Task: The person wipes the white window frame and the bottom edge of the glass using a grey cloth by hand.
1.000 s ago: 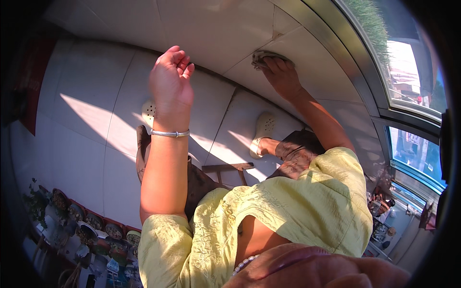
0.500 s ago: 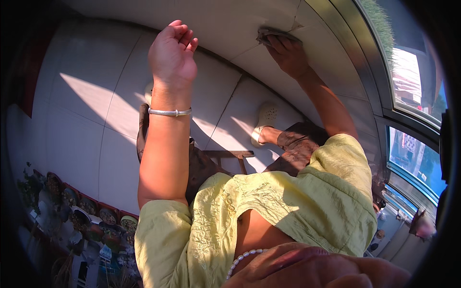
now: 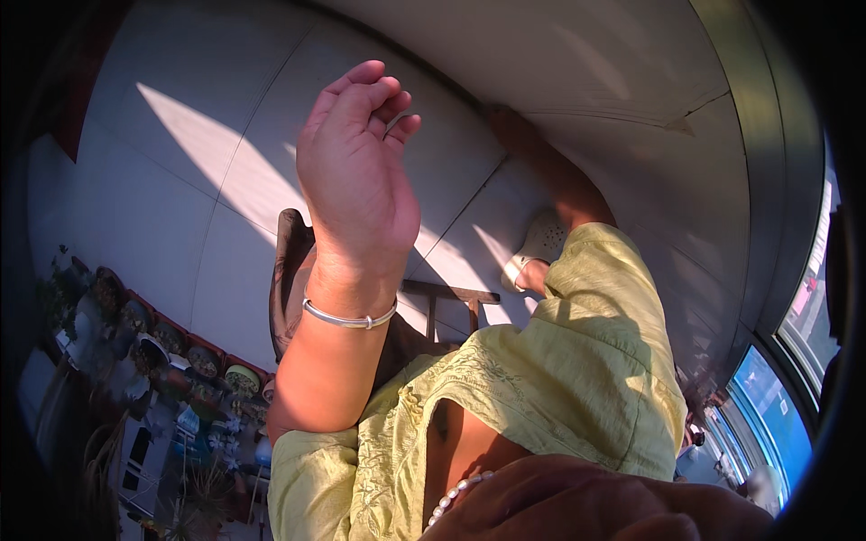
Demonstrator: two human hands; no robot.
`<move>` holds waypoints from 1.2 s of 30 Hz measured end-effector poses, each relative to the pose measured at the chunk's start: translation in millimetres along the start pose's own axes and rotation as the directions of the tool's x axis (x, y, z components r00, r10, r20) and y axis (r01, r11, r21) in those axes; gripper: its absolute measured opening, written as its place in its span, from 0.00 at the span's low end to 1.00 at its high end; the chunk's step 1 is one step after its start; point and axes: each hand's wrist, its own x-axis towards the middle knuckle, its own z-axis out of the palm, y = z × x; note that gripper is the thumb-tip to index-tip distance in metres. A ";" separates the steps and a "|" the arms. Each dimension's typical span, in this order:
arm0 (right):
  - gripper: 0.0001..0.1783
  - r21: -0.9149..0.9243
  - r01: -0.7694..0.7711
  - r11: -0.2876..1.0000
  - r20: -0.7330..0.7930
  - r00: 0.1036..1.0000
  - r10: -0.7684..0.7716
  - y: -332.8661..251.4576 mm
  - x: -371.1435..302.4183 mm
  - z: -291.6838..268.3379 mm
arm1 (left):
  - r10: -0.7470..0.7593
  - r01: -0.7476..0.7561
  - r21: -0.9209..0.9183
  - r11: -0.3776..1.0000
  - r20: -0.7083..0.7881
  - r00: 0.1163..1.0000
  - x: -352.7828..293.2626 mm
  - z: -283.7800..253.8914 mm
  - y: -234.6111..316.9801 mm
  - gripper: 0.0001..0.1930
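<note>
My left hand (image 3: 361, 162) is raised in mid-air over the tiled floor, its fingers loosely bent and somewhat apart, with nothing in them. A silver bangle (image 3: 350, 320) sits round that wrist. My right arm (image 3: 564, 176) reaches down toward the foot of the pale wall (image 3: 622, 81). At its far end my right hand (image 3: 503, 122) is small and dark in shadow, close to where wall and floor meet. Its fingers cannot be made out, and no cloth shows there now. A cracked or chipped line (image 3: 681, 126) runs across the wall above.
A wooden stool (image 3: 451, 293) stands by my legs, near my foot in a cream clog (image 3: 541, 239). Potted plants (image 3: 203, 361) crowd the lower left. A metal window frame (image 3: 767, 162) curves along the right. Sunlit patches cross the floor tiles (image 3: 180, 180).
My right hand has moved down and left, from the wall face with a grey cloth to the wall's foot. My left hand appears larger and slightly lower right. The whole view has shifted.
</note>
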 end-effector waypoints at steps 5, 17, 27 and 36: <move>0.13 0.042 -0.020 0.999 -0.002 1.000 0.020 10.8 0.6 16.3 | -0.014 0.013 0.039 0.999 0.025 1.000 -0.1 3.9 -6.7 0.08; 0.13 -0.680 -0.068 0.730 -0.496 0.776 -0.390 -103.0 -140.5 -282.6 | -0.242 0.204 0.174 0.963 0.238 0.941 -25.9 30.0 -43.6 0.09; 0.14 -0.777 -0.296 0.556 -0.594 0.639 -0.489 -149.7 -132.5 -409.0 | -0.214 0.193 0.113 0.975 0.224 0.951 -26.8 24.4 -30.0 0.10; 0.16 -0.814 -0.029 0.580 -0.437 0.689 -0.578 -199.5 22.5 -415.6 | -0.229 0.234 0.008 0.972 0.232 0.945 -38.8 15.7 -22.7 0.07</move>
